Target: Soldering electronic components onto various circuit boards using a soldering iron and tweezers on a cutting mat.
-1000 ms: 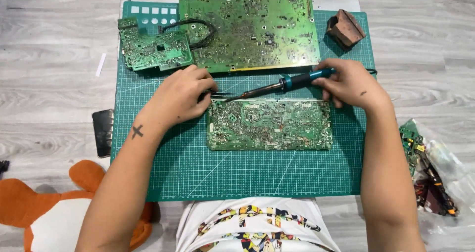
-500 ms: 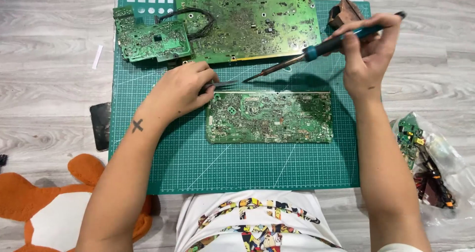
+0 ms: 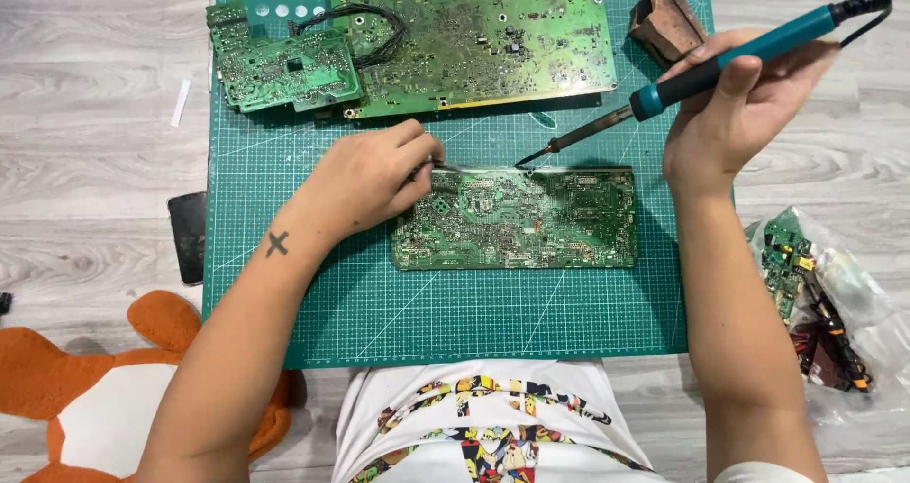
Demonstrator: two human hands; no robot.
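Soldering iron (image 3: 720, 66) sits in the right hand (image 3: 735, 113), fingers wrapped around its teal grip, thin tip (image 3: 521, 164) angled down just above the top edge of the small circuit board (image 3: 517, 219) on the green cutting mat (image 3: 427, 312). Light, rigid tool; tip likely hot, so hold only the insulated handle, cord trailing off the back. Left hand (image 3: 374, 175) is pinched on a thin metal tool, possibly tweezers (image 3: 445, 167), at the board's upper left corner. Board looks stiff, light, fragile; best held by the edges.
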